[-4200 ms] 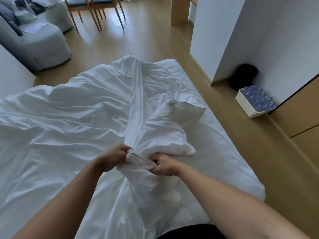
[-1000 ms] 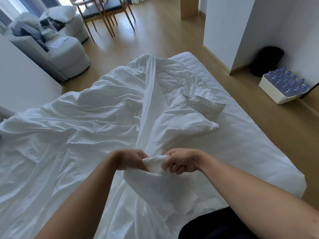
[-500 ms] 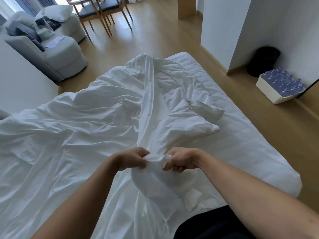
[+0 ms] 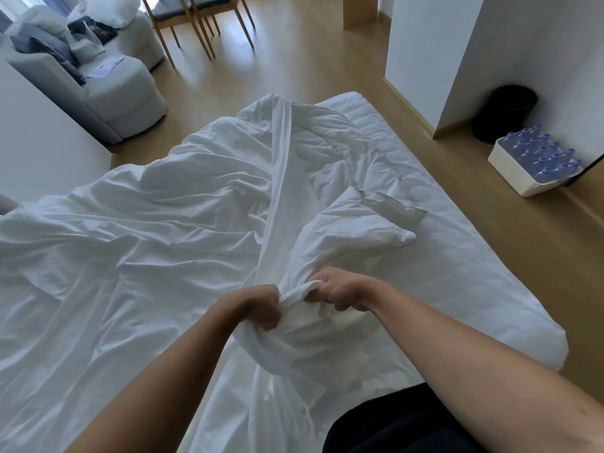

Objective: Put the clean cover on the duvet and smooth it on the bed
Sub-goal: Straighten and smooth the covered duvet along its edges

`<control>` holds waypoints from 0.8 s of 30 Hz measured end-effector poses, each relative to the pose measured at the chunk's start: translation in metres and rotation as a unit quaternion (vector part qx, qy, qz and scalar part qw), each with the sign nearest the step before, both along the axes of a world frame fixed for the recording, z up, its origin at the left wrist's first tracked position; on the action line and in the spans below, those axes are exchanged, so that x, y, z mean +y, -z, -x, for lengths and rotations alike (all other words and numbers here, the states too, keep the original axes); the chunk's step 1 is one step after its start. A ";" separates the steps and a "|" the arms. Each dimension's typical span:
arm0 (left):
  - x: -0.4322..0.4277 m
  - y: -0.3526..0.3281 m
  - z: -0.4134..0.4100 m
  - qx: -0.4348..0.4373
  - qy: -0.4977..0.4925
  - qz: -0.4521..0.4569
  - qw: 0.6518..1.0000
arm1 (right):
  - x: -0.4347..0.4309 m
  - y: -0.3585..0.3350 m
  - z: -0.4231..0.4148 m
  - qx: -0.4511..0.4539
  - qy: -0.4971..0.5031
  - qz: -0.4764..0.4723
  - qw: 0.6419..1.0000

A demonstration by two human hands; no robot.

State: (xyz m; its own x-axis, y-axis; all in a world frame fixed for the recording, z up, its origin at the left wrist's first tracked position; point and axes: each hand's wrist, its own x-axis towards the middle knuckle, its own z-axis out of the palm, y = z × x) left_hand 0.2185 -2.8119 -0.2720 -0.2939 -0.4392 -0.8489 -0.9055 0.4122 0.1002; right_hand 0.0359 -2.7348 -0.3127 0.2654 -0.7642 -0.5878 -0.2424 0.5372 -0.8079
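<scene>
My fingertips are buried in cloth, so I cannot see them. My left hand (image 4: 261, 305) and right hand (image 4: 340, 292) both pinch a bunch of the crumpled white duvet cover (image 4: 163, 240). It sprawls over the white bed (image 4: 474, 273) toward 10 o'clock. A white box of blue-capped bottles (image 4: 523, 178) sits on the floor at 2 o'clock.

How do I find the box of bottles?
Look right of the bed, across the wooden floor to the white wall. A white box sits there beside a black bin. Only it holds rows of blue-capped bottles.
</scene>
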 end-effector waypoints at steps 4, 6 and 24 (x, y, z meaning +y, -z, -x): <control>-0.010 -0.003 0.001 0.039 0.000 -0.039 0.998 | -0.005 -0.001 0.000 -0.019 0.023 -0.011 0.999; -0.014 0.001 -0.011 0.188 -0.145 -0.138 0.962 | -0.005 0.001 0.000 -0.043 0.056 -0.038 0.997; -0.001 0.002 -0.009 0.141 -0.169 -0.070 0.973 | -0.002 0.005 -0.006 -0.073 0.133 -0.013 0.988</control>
State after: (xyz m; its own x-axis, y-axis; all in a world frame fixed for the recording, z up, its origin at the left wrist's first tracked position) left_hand 0.2277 -2.8129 -0.2740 -0.3829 -0.4363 -0.8143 -0.9153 0.0603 0.3981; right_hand 0.0422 -2.7365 -0.3177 0.1400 -0.8032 -0.5790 0.0284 0.5878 -0.8085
